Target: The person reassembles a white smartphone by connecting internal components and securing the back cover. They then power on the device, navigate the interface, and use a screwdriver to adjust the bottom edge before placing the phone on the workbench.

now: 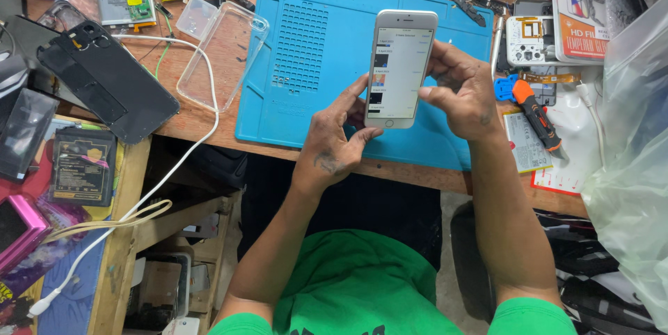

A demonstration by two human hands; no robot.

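Observation:
A white smartphone point(399, 68) with its screen lit is held upright above a blue work mat point(316, 50). My left hand point(334, 140) grips the phone's lower left edge, thumb at the bottom corner. My right hand point(463, 88) holds the phone's right side, its thumb reaching onto the screen.
A clear phone case point(223, 57) and a black phone back panel point(104, 77) lie left of the mat. A white cable point(174, 175) hangs off the desk edge. An orange-handled tool point(536, 116), a white device point(530, 39), plastic bags point(637, 147) and parts clutter the right and far side.

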